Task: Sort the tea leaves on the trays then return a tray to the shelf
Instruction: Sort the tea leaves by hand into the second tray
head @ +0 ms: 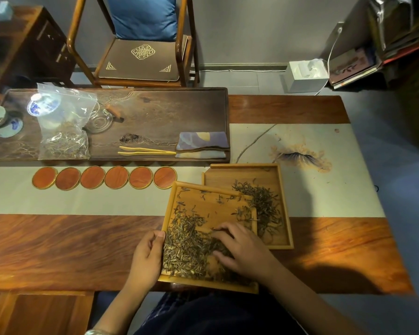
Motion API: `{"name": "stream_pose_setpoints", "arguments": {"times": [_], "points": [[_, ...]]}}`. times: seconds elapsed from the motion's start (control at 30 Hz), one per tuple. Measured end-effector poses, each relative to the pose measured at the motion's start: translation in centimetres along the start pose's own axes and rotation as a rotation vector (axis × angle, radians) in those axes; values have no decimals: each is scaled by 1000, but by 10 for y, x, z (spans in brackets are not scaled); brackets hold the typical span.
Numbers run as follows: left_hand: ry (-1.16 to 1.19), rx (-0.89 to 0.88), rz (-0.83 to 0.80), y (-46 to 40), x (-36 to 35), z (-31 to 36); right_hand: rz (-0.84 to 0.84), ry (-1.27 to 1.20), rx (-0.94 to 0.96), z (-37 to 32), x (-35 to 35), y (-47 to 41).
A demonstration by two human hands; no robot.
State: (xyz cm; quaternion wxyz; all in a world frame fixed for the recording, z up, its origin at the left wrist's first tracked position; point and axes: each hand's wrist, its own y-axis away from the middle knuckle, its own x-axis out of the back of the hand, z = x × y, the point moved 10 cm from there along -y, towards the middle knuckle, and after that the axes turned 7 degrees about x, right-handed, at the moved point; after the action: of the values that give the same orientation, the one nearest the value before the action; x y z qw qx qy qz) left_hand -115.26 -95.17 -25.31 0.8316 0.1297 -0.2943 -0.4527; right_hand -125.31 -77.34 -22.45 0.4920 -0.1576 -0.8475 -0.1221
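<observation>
Two square bamboo trays lie at the table's front edge. The near tray overlaps the left corner of the far tray and is tilted up over it. A thick pile of tea leaves fills the near tray's lower half. A smaller heap of tea leaves lies in the far tray. My left hand grips the near tray's left rim. My right hand rests flat in the near tray, fingers spread on the leaves.
A dark tea board at the back holds a plastic bag of leaves, bamboo tongs, a folded cloth and cups. Several round coasters line up in front of it. A chair stands behind the table.
</observation>
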Motion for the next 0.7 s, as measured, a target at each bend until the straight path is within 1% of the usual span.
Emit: {"name": "stream_pose_setpoints", "arguments": {"times": [0.17, 0.43, 0.7], "points": [[3, 8, -11, 1, 0, -3, 130, -21, -89, 22, 14, 0], [-13, 16, -5, 1, 2, -9, 166, -98, -215, 57, 24, -3], [-8, -5, -4, 2, 0, 0, 212, -156, -360, 87, 28, 2]]}}
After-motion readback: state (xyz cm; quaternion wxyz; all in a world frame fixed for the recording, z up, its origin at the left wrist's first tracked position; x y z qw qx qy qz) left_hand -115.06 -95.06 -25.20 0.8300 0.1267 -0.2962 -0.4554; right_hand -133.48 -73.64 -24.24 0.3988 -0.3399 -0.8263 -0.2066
